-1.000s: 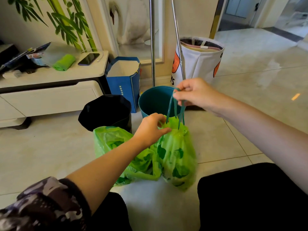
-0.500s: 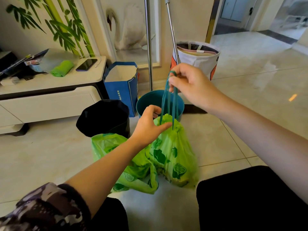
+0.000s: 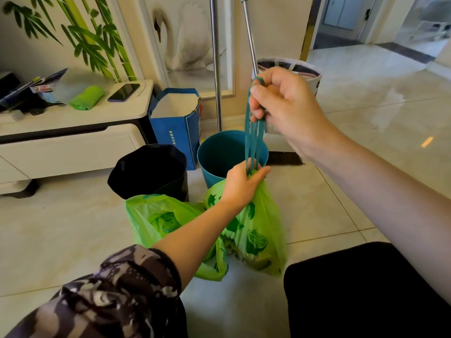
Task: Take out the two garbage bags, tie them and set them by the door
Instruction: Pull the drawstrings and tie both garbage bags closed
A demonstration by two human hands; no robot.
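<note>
Two light green garbage bags with leaf prints sit on the tiled floor in front of me. The right bag (image 3: 258, 230) has its neck gathered tight, and my left hand (image 3: 240, 182) is closed around that neck. Teal drawstrings (image 3: 252, 140) run straight up from the neck to my right hand (image 3: 280, 103), which pinches their looped ends well above the bag. The left bag (image 3: 156, 220) lies slumped and open at the top, partly behind my left forearm.
Behind the bags stand a teal bin (image 3: 219, 152) and a black-lined bin (image 3: 148, 172). A blue paper bag (image 3: 175, 123), two metal poles (image 3: 216, 69), a white laundry basket (image 3: 314, 79) and a low white cabinet (image 3: 68, 142) line the wall. An open doorway (image 3: 341, 20) lies at the far right.
My right hand has pulled the drawstrings higher, stretching them long. My left hand has closed around the bag's neck, which is now cinched tight.
</note>
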